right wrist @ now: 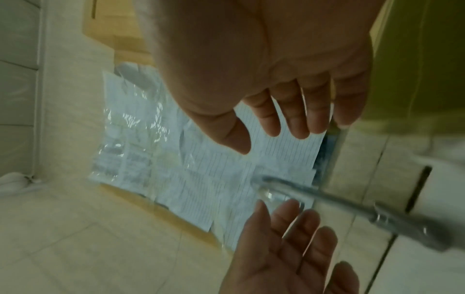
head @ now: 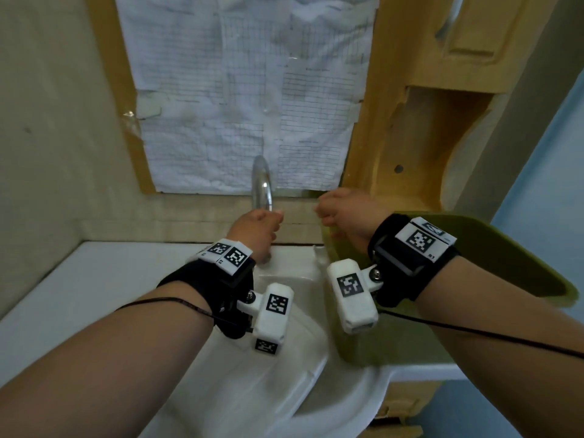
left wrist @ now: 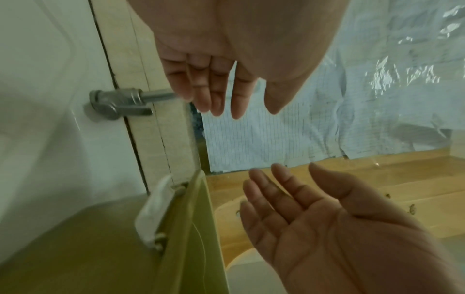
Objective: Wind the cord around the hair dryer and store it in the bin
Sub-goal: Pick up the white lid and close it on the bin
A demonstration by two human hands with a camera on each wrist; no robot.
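Note:
No hair dryer or cord shows in any view. My left hand [head: 259, 226] hovers over the back of the sink, just in front of the tap, fingers relaxed and holding nothing [left wrist: 216, 89]. My right hand [head: 341, 213] is raised over the near corner of the olive-green bin [head: 521, 257], palm bare and fingers loosely spread [right wrist: 289, 99]. The two hands face each other a short way apart, with the right hand [left wrist: 314, 218] and the left hand [right wrist: 289, 248] each visible from the opposite wrist. The bin [left wrist: 191, 238] stands at the right of the sink; its inside is hidden.
A chrome tap [head: 262, 188] rises at the back of the white sink [head: 284, 390]. Behind it a mirror is covered with lined paper sheets [head: 246, 90] in a wooden frame. A white counter [head: 79, 279] runs left. Thin black cables run along both forearms.

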